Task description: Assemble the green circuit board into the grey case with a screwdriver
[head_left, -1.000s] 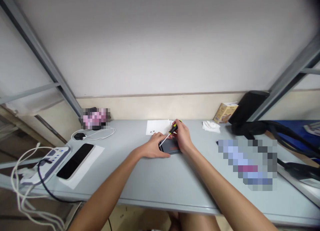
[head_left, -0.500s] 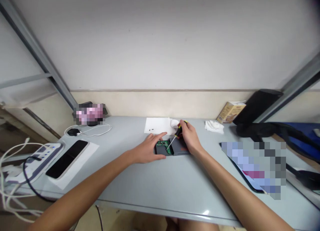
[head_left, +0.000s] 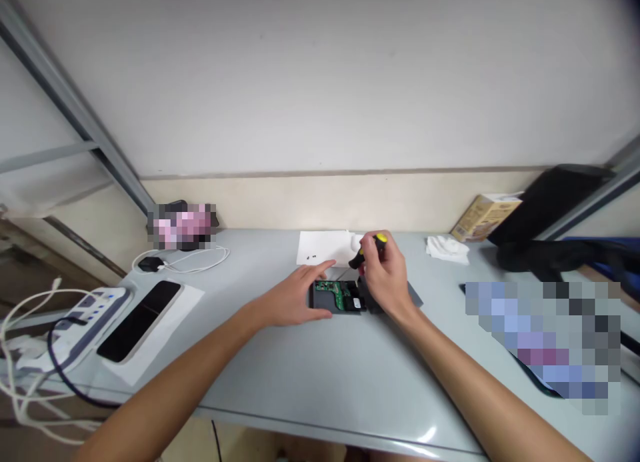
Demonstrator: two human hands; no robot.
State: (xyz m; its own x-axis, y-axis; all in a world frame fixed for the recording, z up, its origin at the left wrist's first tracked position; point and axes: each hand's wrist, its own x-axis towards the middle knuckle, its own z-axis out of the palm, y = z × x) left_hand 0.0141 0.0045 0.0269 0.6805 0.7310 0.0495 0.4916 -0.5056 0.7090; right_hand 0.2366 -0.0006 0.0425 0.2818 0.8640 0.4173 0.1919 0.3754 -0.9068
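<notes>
An opened dark electronic device (head_left: 325, 302) with a green circuit board (head_left: 341, 293) lies flat on the table in front of me. My left hand (head_left: 293, 299) spans its left end, thumb along the near edge and fingers at the far edge, the index finger stretched out. My right hand (head_left: 387, 272) is closed round a screwdriver (head_left: 357, 259) with a black and yellow handle. Its thin shaft slants down-left toward the board; the tip is hard to make out. Beneath the right hand is a dark cover (head_left: 414, 297), mostly hidden; whether the fingers grip it I cannot tell.
Behind the device, white paper (head_left: 327, 245) bears several tiny dark screws (head_left: 311, 257). A phone (head_left: 140, 321) and a power strip (head_left: 83, 329) with cables lie left. Crumpled tissue (head_left: 447, 249), a small carton (head_left: 485, 217) and a blurred-out tablet-like item (head_left: 537, 362) are right.
My right hand has shifted right with the screwdriver, whose handle has tilted lower. The dark cover has moved right off the device, exposing more of its inside. My left hand stays at the left end.
</notes>
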